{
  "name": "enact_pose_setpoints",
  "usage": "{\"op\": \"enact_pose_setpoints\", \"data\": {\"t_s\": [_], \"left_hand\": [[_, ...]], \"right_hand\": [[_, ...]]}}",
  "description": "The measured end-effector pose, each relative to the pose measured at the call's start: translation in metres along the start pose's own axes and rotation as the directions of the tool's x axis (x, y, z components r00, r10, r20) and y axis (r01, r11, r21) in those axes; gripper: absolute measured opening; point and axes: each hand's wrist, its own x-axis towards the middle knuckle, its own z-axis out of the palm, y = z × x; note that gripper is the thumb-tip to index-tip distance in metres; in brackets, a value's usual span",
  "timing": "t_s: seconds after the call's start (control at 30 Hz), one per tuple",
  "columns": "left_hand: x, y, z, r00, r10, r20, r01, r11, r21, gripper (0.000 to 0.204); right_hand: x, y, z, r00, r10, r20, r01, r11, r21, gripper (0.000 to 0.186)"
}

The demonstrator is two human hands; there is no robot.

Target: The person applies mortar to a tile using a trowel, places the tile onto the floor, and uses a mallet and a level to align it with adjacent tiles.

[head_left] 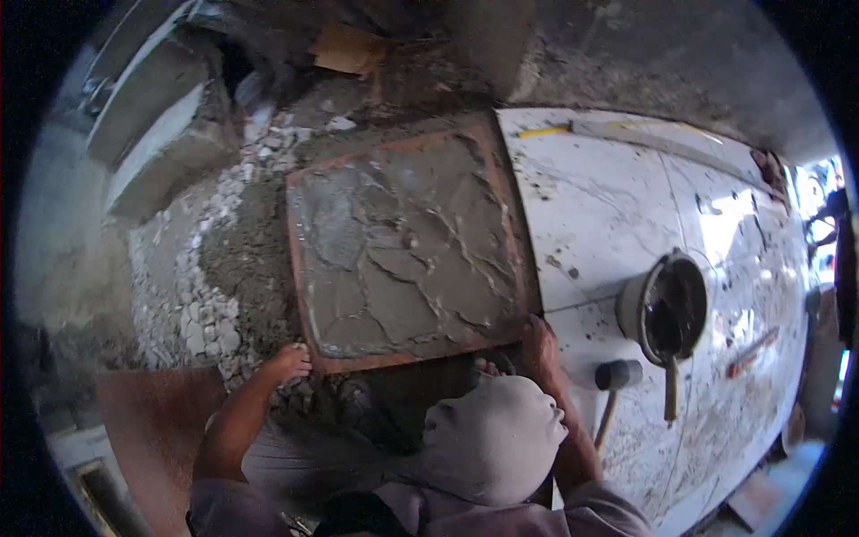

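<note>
In front of me lies a square tile (403, 362), its reddish-brown border showing around a thick, uneven coat of wet grey mortar (407, 251). My left hand (291, 362) is closed at the tile's near left corner, fingers curled against the edge. At the near right corner my right hand (540, 347) grips the edge, its fingers partly hidden. Right of that hand, a rubber mallet (619, 374) with a black head and wooden handle rests on the white tiled floor (591, 224). Beyond it stands a bucket (632, 309) with grey mix and a tool handle (671, 389) over its rim.
Concrete steps (165, 148) rise at the far left, with white stone chips (210, 313) and dark rubble beside the tile. A long straightedge (671, 150) lies along the far right wall. A red-handled tool (752, 352) and a brown sheet (152, 430) lie farther out.
</note>
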Motion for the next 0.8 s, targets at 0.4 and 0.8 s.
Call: {"op": "enact_pose_setpoints", "data": {"t_s": [0.4,0.8], "left_hand": [[-0.006,0.026,0.073,0.901,-0.155,-0.405,0.190,0.981,0.048,0.056],[-0.186,0.185,0.180,0.688,0.605,-0.401,-0.548,0.795,0.259,0.017]], "right_hand": [[-0.006,-0.013,-0.004,0.923,0.383,-0.039,-0.332,0.843,0.423,0.023],[0.079,-0.160,-0.141,0.965,0.171,-0.196,-0.024,0.809,0.587,0.026]]}}
